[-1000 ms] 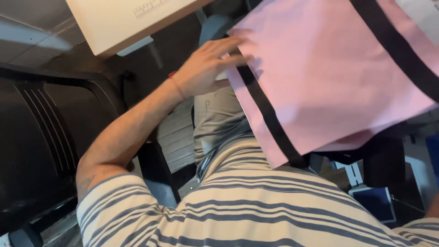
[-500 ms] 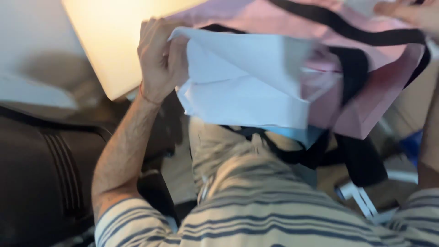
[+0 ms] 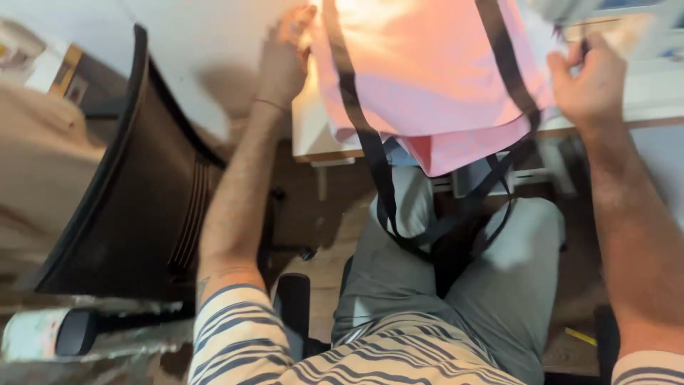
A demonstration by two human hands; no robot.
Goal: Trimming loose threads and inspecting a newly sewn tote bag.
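A pink fabric bag with black straps is spread over the edge of a white desk. My left hand grips the bag's left top corner. At its right top corner, my right hand pinches the fabric and a strap. The bag's lower edge hangs over the desk front, and the strap loops dangle down onto my lap in grey trousers. I am seated, wearing a striped shirt.
A black office chair stands to my left, close to my left arm. A chair armrest sits by my left thigh. The wooden floor shows under the desk, with pale boxes beneath it.
The bag has moved from being held up over my lap onto the desk. The white lining seen half a second ago no longer shows. My right hand has come into view holding it.
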